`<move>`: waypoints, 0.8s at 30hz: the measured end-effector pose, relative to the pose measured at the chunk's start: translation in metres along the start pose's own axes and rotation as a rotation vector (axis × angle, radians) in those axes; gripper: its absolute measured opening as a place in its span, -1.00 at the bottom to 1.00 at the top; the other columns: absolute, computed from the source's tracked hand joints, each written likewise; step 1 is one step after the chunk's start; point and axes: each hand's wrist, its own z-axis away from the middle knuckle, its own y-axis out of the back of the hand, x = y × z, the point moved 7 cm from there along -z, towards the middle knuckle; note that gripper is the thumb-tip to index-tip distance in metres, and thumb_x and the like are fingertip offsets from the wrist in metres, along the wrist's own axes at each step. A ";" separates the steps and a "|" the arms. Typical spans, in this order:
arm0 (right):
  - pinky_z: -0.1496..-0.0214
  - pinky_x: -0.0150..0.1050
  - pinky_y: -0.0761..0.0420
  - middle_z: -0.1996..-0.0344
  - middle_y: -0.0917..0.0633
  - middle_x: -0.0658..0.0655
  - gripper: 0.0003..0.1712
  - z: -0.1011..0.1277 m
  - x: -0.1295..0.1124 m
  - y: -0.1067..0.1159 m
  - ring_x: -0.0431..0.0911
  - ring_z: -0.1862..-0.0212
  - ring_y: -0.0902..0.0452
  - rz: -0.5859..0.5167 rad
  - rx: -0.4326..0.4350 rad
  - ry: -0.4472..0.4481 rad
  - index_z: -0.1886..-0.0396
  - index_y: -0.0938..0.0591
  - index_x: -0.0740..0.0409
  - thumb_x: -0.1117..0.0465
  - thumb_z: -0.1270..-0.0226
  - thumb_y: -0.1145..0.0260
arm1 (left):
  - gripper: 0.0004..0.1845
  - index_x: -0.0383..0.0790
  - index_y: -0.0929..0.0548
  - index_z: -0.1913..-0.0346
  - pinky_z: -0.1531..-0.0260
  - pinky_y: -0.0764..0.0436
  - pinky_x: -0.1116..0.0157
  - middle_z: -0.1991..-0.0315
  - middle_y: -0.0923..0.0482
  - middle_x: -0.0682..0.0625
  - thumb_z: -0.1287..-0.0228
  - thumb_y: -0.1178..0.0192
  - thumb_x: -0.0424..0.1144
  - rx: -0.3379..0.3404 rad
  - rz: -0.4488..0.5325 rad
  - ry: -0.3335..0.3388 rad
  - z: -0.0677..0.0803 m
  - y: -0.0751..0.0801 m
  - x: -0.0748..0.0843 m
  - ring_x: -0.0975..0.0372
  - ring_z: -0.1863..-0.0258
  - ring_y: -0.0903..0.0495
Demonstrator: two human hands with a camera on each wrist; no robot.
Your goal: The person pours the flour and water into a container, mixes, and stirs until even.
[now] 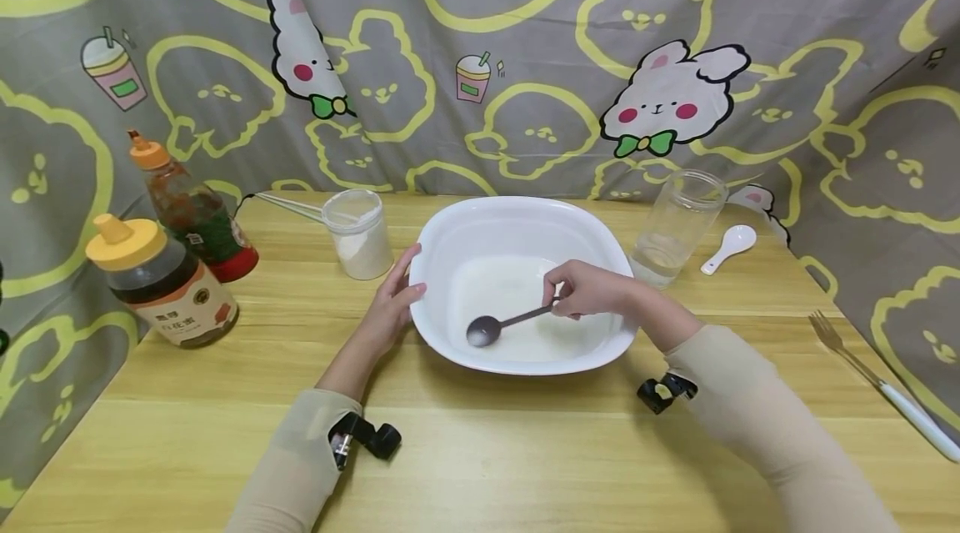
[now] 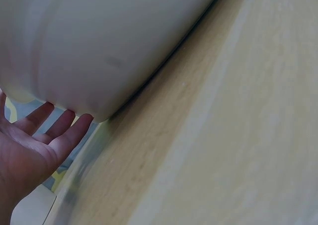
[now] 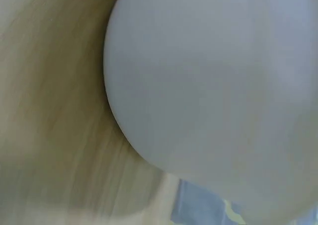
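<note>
A white basin [image 1: 525, 224] stands on the table with pale milky liquid [image 1: 487, 283] in it. My left hand [image 1: 387, 312] holds the basin's left side, thumb at the rim; in the left wrist view, the fingertips [image 2: 69, 118] press against the outer wall. Over the basin, my right hand [image 1: 592, 289] pinches the handle of a dark spoon [image 1: 483, 331]. The spoon slants down to the left, its bowl low at the liquid near the front left and holding some whitish liquid. In the right wrist view the basin's outer wall [image 3: 198, 86] hides the right hand.
Left of the basin stand a jar of white powder [image 1: 363, 245], a yellow-capped honey bottle [image 1: 168, 287] and a red sauce bottle [image 1: 195, 216]. Behind the right forearm is a glass jar [image 1: 678, 224] with clear liquid, beside a white spoon [image 1: 731, 248]. A fork [image 1: 877, 374] lies far right.
</note>
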 end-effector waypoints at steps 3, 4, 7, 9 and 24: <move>0.67 -0.44 -0.20 0.85 -0.37 0.02 -0.88 0.014 -0.001 0.006 -0.21 0.73 -0.21 0.070 -0.036 0.034 0.49 -0.52 0.27 0.49 0.02 -0.10 | -0.32 -0.02 -0.04 -0.32 0.19 -0.51 0.13 -0.20 -0.09 -0.21 -0.10 0.02 -0.35 0.004 -0.002 -0.002 0.000 0.000 0.000 -0.14 -0.05 -0.21; 0.67 -0.44 -0.20 0.85 -0.36 0.01 -0.88 0.019 -0.001 0.010 -0.21 0.73 -0.21 0.093 -0.039 0.038 0.50 -0.52 0.28 0.50 0.04 -0.09 | -0.32 -0.02 -0.04 -0.32 0.18 -0.50 0.12 -0.19 -0.10 -0.21 -0.10 0.02 -0.35 0.006 -0.004 -0.002 0.000 0.000 0.000 -0.14 -0.04 -0.21; 0.68 -0.43 -0.24 0.82 -0.39 0.01 -0.85 0.033 -0.002 0.024 -0.21 0.72 -0.23 0.176 -0.007 0.018 0.53 -0.52 0.25 0.50 0.08 -0.08 | -0.32 -0.01 -0.04 -0.31 0.17 -0.48 0.08 -0.17 -0.12 -0.24 -0.10 0.02 -0.35 0.010 -0.005 0.001 -0.001 0.001 -0.001 -0.17 -0.04 -0.21; 0.68 -0.40 -0.29 0.78 -0.43 0.02 -0.86 0.039 0.000 0.036 -0.19 0.70 -0.26 0.233 0.044 -0.013 0.53 -0.52 0.26 0.50 0.09 -0.08 | -0.32 -0.01 -0.05 -0.31 0.17 -0.48 0.06 -0.17 -0.12 -0.26 -0.10 0.02 -0.35 0.011 -0.005 0.004 -0.001 0.001 -0.001 -0.17 -0.03 -0.21; 0.70 -0.37 -0.35 0.78 -0.47 0.08 -0.86 0.003 0.019 0.058 -0.15 0.71 -0.35 0.172 0.400 -0.149 0.43 -0.50 0.33 0.45 0.06 -0.08 | -0.30 -0.02 -0.03 -0.32 0.14 -0.44 0.01 -0.19 -0.09 -0.25 -0.07 0.01 -0.36 0.016 -0.002 0.009 -0.001 0.002 -0.002 -0.18 -0.04 -0.19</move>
